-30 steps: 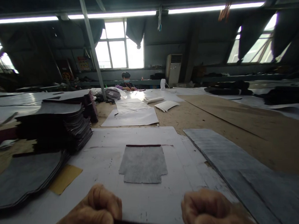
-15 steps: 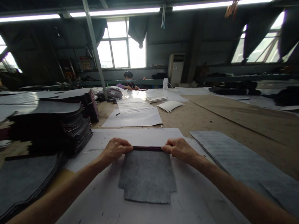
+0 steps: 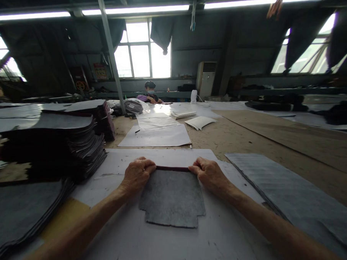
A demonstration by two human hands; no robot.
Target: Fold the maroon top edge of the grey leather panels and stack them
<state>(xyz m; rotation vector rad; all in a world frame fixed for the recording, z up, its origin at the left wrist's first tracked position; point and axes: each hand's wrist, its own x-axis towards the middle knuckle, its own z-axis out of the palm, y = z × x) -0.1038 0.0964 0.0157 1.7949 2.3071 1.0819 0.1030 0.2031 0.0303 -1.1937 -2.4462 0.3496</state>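
Note:
In front of me a grey fabric piece with notched lower corners lies over white paper. A dark maroon strip runs along its far edge. My left hand pinches the left end of that edge between thumb and fingers. At the right end, my right hand pinches the same edge in a mirrored grip. The strip is stretched straight between both hands. Beneath the piece is a large white sheet dotted with dark specks.
Tall stacks of dark-edged pieces rise at left, with more grey pieces nearer me. A long grey sheet lies at right. White sheets and curved white pieces lie farther off. A masked person sits across the table.
Both hands still grip the far edge. The fabric's near edge sits slightly higher in view, and the maroon strip shows more clearly. The view has shifted slightly.

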